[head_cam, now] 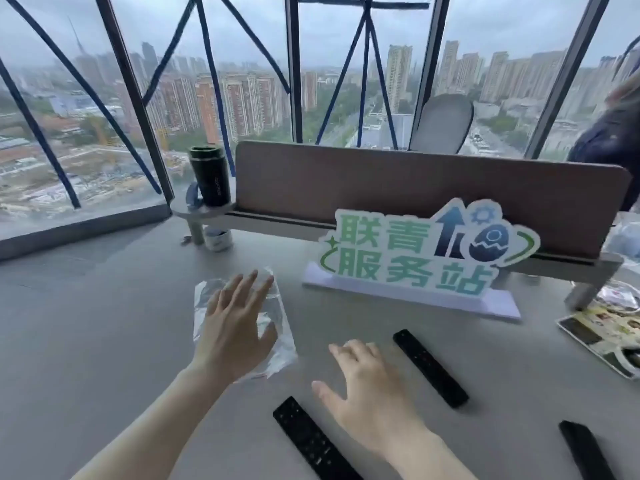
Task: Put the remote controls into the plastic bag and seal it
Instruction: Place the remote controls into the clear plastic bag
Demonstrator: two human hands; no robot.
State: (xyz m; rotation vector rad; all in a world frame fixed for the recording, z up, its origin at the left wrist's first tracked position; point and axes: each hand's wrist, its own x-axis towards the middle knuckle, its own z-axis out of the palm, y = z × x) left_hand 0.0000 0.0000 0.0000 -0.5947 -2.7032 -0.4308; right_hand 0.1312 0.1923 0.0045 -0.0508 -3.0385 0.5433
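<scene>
A clear plastic bag [277, 327] lies flat on the grey table. My left hand [235, 323] hovers over or rests on it with fingers spread, covering its middle. Three black remote controls lie on the table: one [429, 367] to the right of my right hand, one [308, 438] at the front between my forearms, one [585, 452] at the front right edge. My right hand [367, 386] is spread, palm down, between the first two remotes, holding nothing. Whether it touches the table I cannot tell.
A green-and-white sign [422, 258] on a white base stands behind the remotes. A raised shelf with a brown divider panel [415, 188] carries a dark tumbler [210, 176]. Printed leaflets [609, 334] lie at the right. A person's dark sleeve [609, 136] shows at far right.
</scene>
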